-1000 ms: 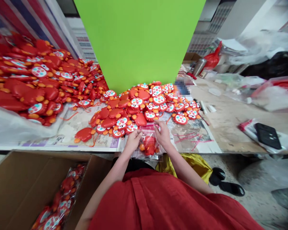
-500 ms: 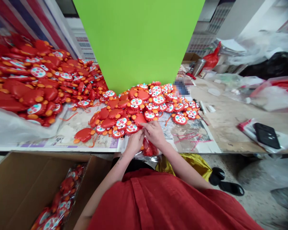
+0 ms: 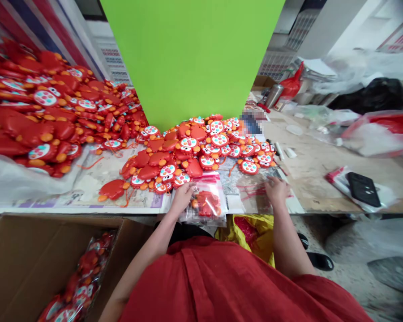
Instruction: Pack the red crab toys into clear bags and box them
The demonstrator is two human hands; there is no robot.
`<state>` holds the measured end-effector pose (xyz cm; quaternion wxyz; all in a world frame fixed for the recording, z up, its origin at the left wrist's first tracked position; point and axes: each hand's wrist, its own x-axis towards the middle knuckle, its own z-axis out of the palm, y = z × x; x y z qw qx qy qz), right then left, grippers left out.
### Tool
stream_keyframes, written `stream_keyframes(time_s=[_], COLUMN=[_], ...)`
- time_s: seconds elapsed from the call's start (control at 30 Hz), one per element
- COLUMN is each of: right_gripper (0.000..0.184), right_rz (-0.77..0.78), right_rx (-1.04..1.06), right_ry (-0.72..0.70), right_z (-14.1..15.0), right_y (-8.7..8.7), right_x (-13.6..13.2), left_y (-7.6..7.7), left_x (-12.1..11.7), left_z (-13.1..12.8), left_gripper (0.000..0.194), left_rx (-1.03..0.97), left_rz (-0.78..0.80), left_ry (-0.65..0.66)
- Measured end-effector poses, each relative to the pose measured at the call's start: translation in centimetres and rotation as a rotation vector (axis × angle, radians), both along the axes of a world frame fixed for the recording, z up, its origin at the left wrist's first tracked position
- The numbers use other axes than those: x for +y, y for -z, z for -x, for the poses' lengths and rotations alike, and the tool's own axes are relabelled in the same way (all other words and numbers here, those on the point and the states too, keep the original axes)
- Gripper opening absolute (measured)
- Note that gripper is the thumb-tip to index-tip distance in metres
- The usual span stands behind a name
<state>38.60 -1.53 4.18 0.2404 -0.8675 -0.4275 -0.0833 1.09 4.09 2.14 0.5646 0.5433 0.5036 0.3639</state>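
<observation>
A clear plastic bag with a red strip (image 3: 206,201) lies at the table's front edge with a red crab-shaped toy inside it. My left hand (image 3: 183,194) grips the bag's left side, fingers closed on the plastic. My right hand (image 3: 276,188) is off to the right, palm down with fingers spread over several thin red strips (image 3: 255,191) on the table. Behind the bag lies a heap of loose red and orange crab toys (image 3: 195,150).
A larger pile of the same toys (image 3: 43,112) fills the left of the table. A cardboard box (image 3: 27,259) with bagged toys stands on the floor at left. A green panel (image 3: 191,58) rises behind. A black phone (image 3: 362,188) lies at right, and a yellow bag (image 3: 255,230) hangs under the table.
My right hand has left the bag and moved right to the red strips. The bag now lies flat at the table edge, held by my left hand alone.
</observation>
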Motion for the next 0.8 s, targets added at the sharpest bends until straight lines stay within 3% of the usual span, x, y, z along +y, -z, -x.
stream_keyframes(time_s=[0.07,0.17,0.23,0.33,0.43,0.6,0.73,0.8], right_gripper=[0.044,0.040,0.029,0.035,0.036,0.024,0.028,0.028], right_rz=[-0.084,-0.199,-0.128,0.058,0.121,0.044,0.010,0.013], right_rx=[-0.041,-0.066,0.000,0.139,0.354,0.729,0.959,1.021], right_ry=[0.007,-0.158,-0.319,-0.568,-0.740,-0.760,-0.706,-0.708], right_z=[0.4,4.0,7.6,12.7,15.8,15.5,13.6,13.1], right_y=[-0.5,-1.4,-1.8,-1.7,-1.2,-0.4,-0.2,-0.2], right_x=[-0.2,0.7,1.5,2.6,3.1,3.1,2.6,2.3], left_y=[0.0,0.1,0.2,0.4,0.6,0.3,-0.1,-0.1], left_x=[0.1,0.2,0.2,0.2,0.0,0.0,0.0,0.0], left_z=[0.1,0.4,0.7,1.1,1.3,1.6,1.9,2.0], left_gripper=[0.027,0.032,0.035,0.040,0.044,0.045,0.052,0.045], left_rx=[-0.049,-0.120,-0.168,-0.246,-0.297,-0.292,-0.367,-0.401], left_rz=[0.054,0.104,0.121,0.158,0.191,0.170,0.259,0.288], left_ry=[0.021,0.048,0.044,0.045,0.053,0.072,0.080,0.071])
